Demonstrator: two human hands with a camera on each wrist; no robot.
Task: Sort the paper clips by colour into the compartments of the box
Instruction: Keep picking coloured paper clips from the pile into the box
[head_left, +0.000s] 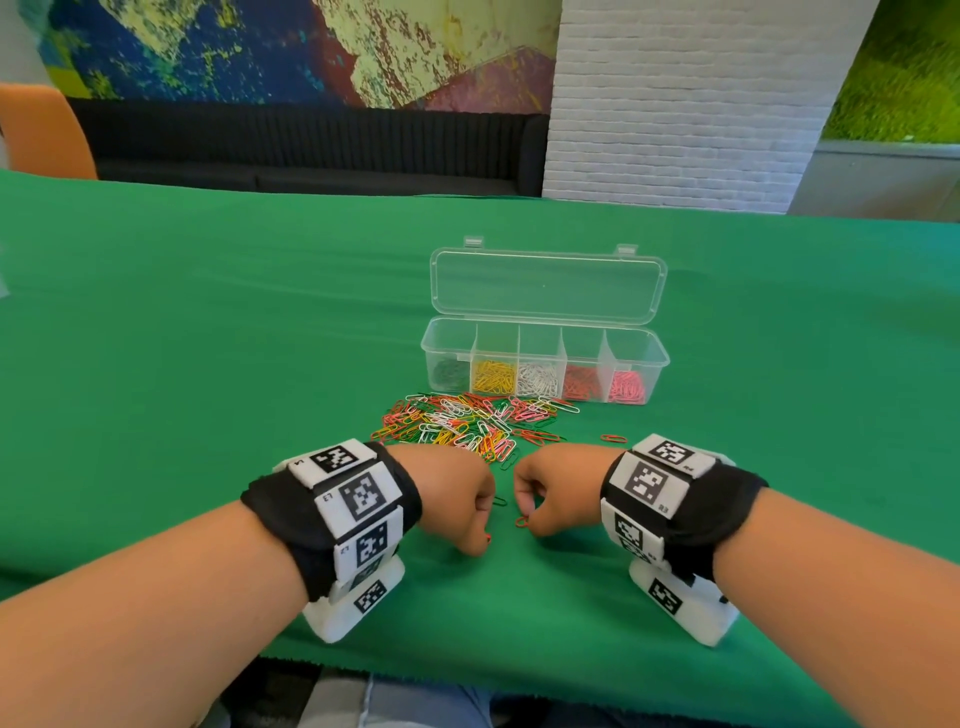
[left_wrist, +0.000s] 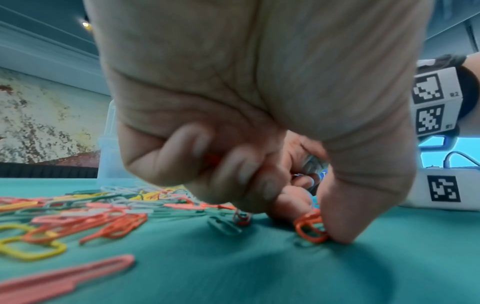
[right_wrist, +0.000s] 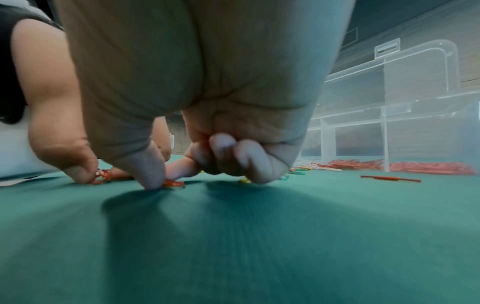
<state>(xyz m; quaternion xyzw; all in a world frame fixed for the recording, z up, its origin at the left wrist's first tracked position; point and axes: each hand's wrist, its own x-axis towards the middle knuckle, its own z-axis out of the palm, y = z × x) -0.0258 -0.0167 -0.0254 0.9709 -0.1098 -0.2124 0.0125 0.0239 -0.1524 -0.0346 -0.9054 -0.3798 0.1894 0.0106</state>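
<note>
Fingers of right hand (head_left: 545, 491) pinch a red clip (head_left: 521, 521) on the bench; left hand (head_left: 457, 493) likewise, red compartment (head_left: 582, 358) ahead-right (right hand nearer).

Your clear plastic box (head_left: 544, 358) sits on the green cloth (head_left: 208, 322) with its lid (head_left: 548, 283) tipped open behind it. Its five compartments hold, from the left end, green, yellow, white, red and pink clips. Just in front of the box lies the mixed pile of paper clips (head_left: 467, 423). Nearer to you than the pile, your left hand (head_left: 457, 499) and right hand (head_left: 558, 493) rest curled on the cloth, close together. A red clip (head_left: 521, 521) shows at your right fingertips, and a green clip (head_left: 500, 501) lies between the hands.
</note>
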